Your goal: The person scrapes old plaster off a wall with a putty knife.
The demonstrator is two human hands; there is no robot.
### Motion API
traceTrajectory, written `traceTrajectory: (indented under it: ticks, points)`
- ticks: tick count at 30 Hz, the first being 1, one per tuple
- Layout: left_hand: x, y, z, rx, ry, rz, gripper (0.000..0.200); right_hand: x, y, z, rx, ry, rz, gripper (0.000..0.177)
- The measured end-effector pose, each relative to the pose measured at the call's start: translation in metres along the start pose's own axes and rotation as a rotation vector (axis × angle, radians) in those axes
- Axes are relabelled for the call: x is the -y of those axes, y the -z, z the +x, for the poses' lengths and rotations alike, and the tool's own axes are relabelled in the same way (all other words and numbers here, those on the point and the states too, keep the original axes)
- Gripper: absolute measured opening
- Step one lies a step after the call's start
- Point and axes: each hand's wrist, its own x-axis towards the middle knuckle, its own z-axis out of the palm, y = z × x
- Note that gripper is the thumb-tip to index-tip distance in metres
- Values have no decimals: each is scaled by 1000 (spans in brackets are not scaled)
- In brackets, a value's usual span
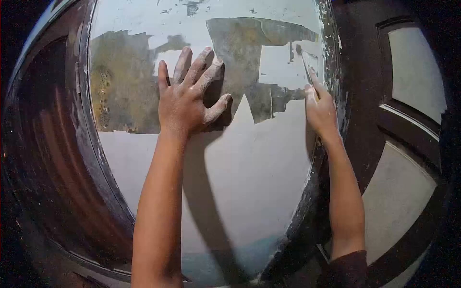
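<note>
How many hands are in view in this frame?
2. The left hand is spread over the patchy wall, centre-left; the right hand is near the wall's right edge, holding a thin tool. No others show.

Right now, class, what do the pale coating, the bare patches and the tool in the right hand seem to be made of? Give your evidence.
Pale coating: probably matt paint or filler; it looks flat, with ragged edges.
Bare patches: possibly cement or plaster, dull, mottled grey-brown.
Tool: perhaps metal, being thin and straight; too small to judge its finish.
</note>
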Motion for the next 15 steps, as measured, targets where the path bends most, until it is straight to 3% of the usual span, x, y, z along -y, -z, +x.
traceTrajectory:
  ticks: [4,9,11,12,15]
  points:
    - [1,-2,-1,-14,-7,8,67,3,-5,-56,93,-47,10,49]
    - [0,0,0,-15,-7,9,66,4,-6,-17,67,-24,-6,45]
    - [0,-2,-2,-26,5,-7,66,8,-9,-22,71,-47,-36,44]
    - [1,-2,-2,-28,-3,-4,66,12,-13,-35,71,5,112,43]
    - [1,-1,-1,-30,-2,-4,67,12,-21,-72,101,3,48,44]
